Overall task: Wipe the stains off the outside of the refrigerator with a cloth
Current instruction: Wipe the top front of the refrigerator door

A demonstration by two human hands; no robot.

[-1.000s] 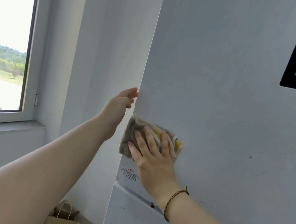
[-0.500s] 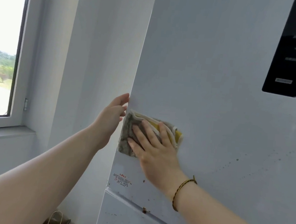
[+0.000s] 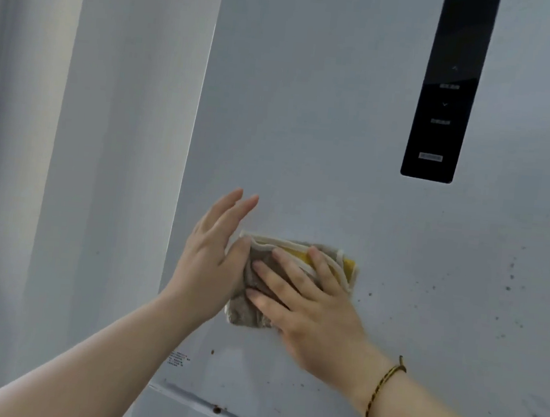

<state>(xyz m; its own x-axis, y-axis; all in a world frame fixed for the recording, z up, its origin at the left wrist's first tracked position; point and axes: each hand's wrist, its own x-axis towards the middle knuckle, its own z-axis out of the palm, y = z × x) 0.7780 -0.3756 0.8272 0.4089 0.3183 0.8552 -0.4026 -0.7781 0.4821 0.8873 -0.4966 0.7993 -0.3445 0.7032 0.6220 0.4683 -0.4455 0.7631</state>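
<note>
The white refrigerator door (image 3: pixel 325 129) fills most of the view. Dark specks of stain (image 3: pixel 508 284) dot its right and lower parts. My right hand (image 3: pixel 308 299) lies flat with spread fingers on a folded grey, white and yellow cloth (image 3: pixel 295 264), pressing it against the door. My left hand (image 3: pixel 211 259) is open, fingers straight and pointing up, beside the cloth's left edge, its thumb touching the cloth. A braided bracelet is on my right wrist.
A black control panel (image 3: pixel 445 100) runs down the door at the upper right. A small red-and-white label (image 3: pixel 178 358) sits near the door's lower left corner, above the seam (image 3: pixel 214 407) to the lower door. A white wall (image 3: pixel 103 158) stands left of the refrigerator.
My right hand has slid the cloth rightward, away from the door's left edge. My left hand left that edge and came onto the door front beside the cloth. The view turned right.
</note>
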